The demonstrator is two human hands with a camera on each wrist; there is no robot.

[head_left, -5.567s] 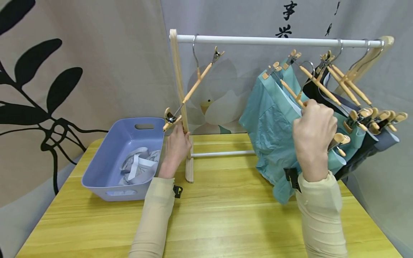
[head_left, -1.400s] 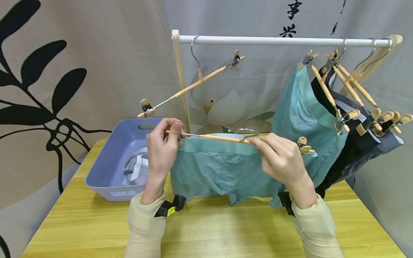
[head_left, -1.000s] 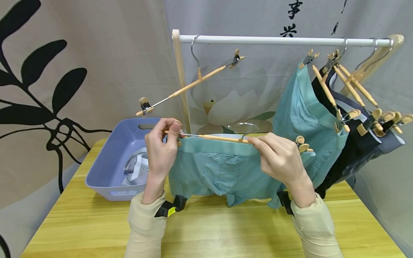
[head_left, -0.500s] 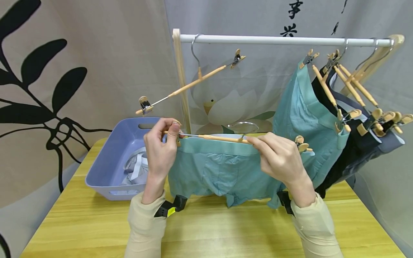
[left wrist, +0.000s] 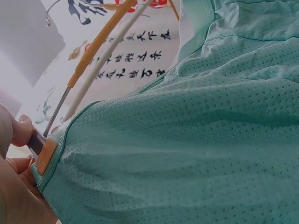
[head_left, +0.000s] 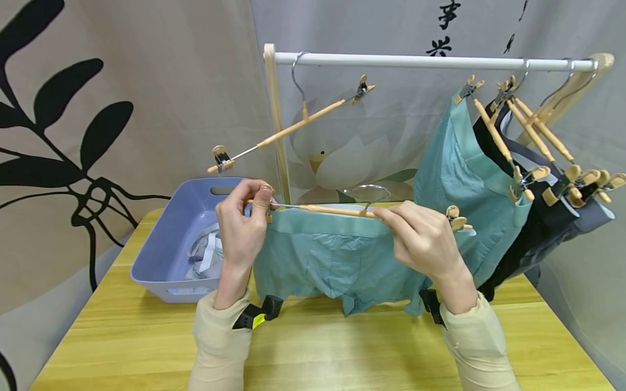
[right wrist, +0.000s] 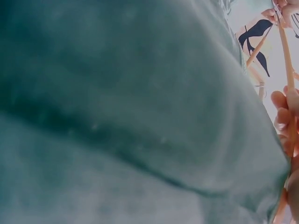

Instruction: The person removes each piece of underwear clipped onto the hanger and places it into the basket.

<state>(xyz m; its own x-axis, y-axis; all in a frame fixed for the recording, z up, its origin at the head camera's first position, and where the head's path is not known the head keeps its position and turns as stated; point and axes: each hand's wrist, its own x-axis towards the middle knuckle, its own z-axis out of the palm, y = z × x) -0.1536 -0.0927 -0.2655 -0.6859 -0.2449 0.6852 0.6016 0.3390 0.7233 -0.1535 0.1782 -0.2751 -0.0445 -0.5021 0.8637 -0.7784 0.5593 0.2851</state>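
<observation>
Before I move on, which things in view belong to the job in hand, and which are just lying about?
Part of it:
- clip hanger, held by left hand and right hand
- teal shorts at its clips
- rack, probably

Untouched, seemingly just there:
- blue basket
- grey cloth inside
- bare hanger
- other hung clothes
- curtain

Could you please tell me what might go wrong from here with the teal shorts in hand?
The left hand pinches a clip at the waistband; if it opens, that corner of the held shorts could slip. The held hanger is off the rail, so it might drop if the right hand loosens. A bare hanger appears above the left hand and could get bumped.
</observation>
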